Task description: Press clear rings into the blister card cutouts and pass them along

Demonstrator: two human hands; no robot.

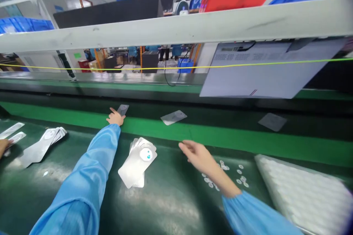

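Observation:
My left hand (pixel 116 118) reaches to the dark strip behind the green band, fingers apart. Right by its thumb lies a small clear flat pouch (pixel 123 109); I see no grip on it. My right hand (pixel 197 154) hovers over the front of the bench, thumb and fingertips pinched together. Anything in that pinch is hidden or too small to make out. Between my arms sits a fanned stack of silvery flat pouches (pixel 135 167), a round white label with blue marks on top. Small white rings (pixel 242 180) lie scattered beside my right forearm.
More flat pouches (pixel 173 117) lie along the dark strip, one (pixel 272 122) farther right. At left, another person's hand (pixel 3 147) is near a second pouch stack (pixel 41 147). A bagged white tray (pixel 306 194) occupies the right. A beam (pixel 176 29) and white panel (pixel 248 77) hang above.

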